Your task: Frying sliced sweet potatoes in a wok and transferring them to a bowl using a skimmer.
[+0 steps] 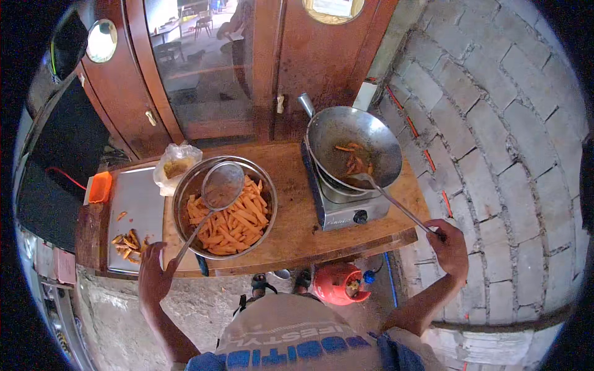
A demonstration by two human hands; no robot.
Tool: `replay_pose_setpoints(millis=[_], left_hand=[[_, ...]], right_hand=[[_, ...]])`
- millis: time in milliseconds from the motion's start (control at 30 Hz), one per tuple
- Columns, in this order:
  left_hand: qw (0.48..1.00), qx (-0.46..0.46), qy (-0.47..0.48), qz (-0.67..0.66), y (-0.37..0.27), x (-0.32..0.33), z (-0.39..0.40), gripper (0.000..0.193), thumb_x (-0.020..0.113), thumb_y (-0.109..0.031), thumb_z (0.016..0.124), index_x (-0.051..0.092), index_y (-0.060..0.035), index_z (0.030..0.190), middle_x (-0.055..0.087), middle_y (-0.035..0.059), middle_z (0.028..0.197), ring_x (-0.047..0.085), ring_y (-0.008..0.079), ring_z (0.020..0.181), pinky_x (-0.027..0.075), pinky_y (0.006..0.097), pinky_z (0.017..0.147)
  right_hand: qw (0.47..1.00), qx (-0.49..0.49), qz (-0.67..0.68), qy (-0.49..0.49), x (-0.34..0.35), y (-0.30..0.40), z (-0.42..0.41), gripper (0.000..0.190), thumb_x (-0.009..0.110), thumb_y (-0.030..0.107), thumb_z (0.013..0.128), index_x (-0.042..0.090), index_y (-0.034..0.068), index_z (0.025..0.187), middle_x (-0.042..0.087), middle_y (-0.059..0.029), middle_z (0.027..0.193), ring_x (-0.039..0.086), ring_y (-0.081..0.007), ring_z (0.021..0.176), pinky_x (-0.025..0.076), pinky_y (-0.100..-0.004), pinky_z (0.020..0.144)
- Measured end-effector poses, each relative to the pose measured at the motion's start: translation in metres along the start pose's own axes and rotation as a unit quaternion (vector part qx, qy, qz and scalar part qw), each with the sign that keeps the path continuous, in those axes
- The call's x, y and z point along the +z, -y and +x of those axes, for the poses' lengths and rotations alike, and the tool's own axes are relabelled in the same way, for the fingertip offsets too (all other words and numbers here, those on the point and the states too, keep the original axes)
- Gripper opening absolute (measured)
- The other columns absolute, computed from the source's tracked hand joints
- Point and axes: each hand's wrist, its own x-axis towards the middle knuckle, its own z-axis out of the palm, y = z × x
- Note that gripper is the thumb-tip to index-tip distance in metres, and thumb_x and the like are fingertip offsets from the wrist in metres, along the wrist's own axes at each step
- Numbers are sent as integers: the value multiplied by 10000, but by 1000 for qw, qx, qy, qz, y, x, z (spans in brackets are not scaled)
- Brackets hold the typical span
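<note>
My left hand [155, 274] is at the handle end of a round wire-mesh strainer [223, 186], loosely gripping it with the fingers partly spread. The strainer's head is over a large metal bowl [274, 218] full of cut orange sticks [239, 227], possibly sweet potato. In my right hand [448, 248] is the long handle of a metal spatula [399, 202], its blade down inside the wok. A few browned sticks [356, 162] lie in the bottom of that wok [325, 134]. The wok sits on a portable gas stove [332, 219].
Fried pieces [127, 243] lie on a metal tray [139, 195] at the left. Behind the bowl stands a plastic bag [178, 162], with an orange container [99, 187] left of the tray. A red gas cylinder [341, 284] stands below the wooden table [292, 185]. A block wall [501, 162] rises at right.
</note>
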Motion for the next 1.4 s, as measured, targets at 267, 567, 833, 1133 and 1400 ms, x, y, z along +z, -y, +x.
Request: replay_pose_setpoints(millis=[267, 567, 833, 1133, 1400], left_hand=[[949, -142, 243, -141, 19, 23, 17, 408, 619, -326, 912, 541, -42, 1194, 677, 134, 988, 673, 290, 866, 534, 405, 768], [886, -175, 290, -317, -2, 19, 19, 197, 589, -210, 935, 581, -29, 1012, 544, 2, 706, 498, 80, 575, 431, 249, 491], [802, -259, 191, -504, -6, -8, -12, 136, 561, -149, 911, 564, -72, 1024, 458, -42, 621, 403, 38, 513, 296, 201, 426], [756, -146, 129, -624, -20, 3, -1, 204, 526, -135, 915, 557, -58, 1102, 539, 1, 638, 397, 47, 451, 298, 202, 409], [795, -122, 79, -589, -41, 23, -1, 239, 491, -144, 945, 518, -45, 1162, 577, 26, 699, 401, 46, 441, 312, 204, 400]], right_hand=[[973, -90, 126, -168, 83, -71, 62, 207, 597, 31, 863, 647, 56, 1062, 486, 9, 629, 426, -76, 573, 368, -268, 537], [975, -144, -17, -166, 99, -68, 91, 228, 585, 116, 895, 640, 46, 1105, 638, -120, 759, 574, -165, 630, 459, -310, 607], [995, 79, -62, -9, -16, 11, -24, 258, 640, 50, 843, 663, 0, 1095, 708, -161, 888, 672, -229, 733, 525, -339, 714], [995, -21, 23, -99, 52, -31, 37, 274, 589, 25, 866, 635, 6, 1135, 641, -114, 804, 591, -142, 713, 479, -288, 669], [979, -161, -78, -98, 102, -26, 66, 286, 554, 81, 886, 650, 81, 1156, 666, -187, 1053, 641, -356, 928, 515, -414, 808]])
